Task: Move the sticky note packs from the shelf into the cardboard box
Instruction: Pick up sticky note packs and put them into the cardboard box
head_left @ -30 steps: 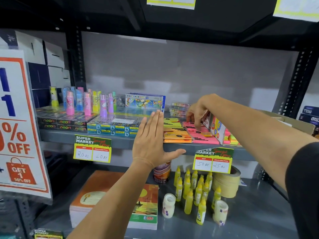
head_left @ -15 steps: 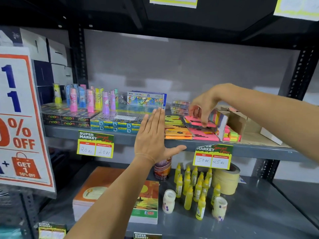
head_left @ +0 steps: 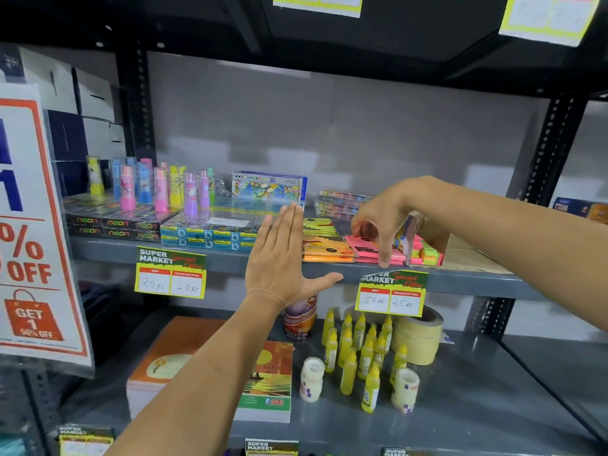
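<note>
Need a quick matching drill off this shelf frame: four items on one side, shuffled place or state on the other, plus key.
Items
1. left hand
2. right hand
3. pink sticky note pack
4. glue bottles

Descriptions
A. lower shelf, standing beside tape rolls
B. flat and open, fingers straight, at the shelf edge
C. lying on the upper shelf, left of the cardboard box
D. fingers curled down over the pink packs

Pairs: 1-B, 2-D, 3-C, 4-A
</note>
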`<state>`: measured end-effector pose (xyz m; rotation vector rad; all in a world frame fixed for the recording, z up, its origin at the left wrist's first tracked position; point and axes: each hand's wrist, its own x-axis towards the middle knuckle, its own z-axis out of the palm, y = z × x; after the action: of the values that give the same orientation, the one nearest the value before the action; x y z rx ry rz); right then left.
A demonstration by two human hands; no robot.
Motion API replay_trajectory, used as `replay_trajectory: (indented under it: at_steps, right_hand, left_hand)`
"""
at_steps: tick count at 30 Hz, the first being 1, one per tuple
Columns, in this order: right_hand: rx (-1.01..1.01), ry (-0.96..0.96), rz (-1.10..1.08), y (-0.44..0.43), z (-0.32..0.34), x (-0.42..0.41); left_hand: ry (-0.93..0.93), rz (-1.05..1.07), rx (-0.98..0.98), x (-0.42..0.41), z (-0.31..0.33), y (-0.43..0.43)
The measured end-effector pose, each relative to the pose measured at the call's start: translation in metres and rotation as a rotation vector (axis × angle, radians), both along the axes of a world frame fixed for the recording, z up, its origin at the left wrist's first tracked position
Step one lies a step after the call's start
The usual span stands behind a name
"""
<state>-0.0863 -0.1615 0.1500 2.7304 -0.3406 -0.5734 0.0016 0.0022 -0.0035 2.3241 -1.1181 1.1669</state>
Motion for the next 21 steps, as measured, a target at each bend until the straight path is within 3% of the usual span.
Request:
replay_trajectory:
  at_steps: [13, 21]
  right_hand:
    - [0.127, -0.038, -0.018, -0.008, -0.006, 0.000]
    - [0.129, -0.264, 0.006, -0.003, 0.048, -0.015]
  left_hand:
    - [0.019, -0.020, 0.002, -0.001, 0.002, 0.001]
    - [0.028, -0.014, 0.016, 0.001, 0.000, 0.001]
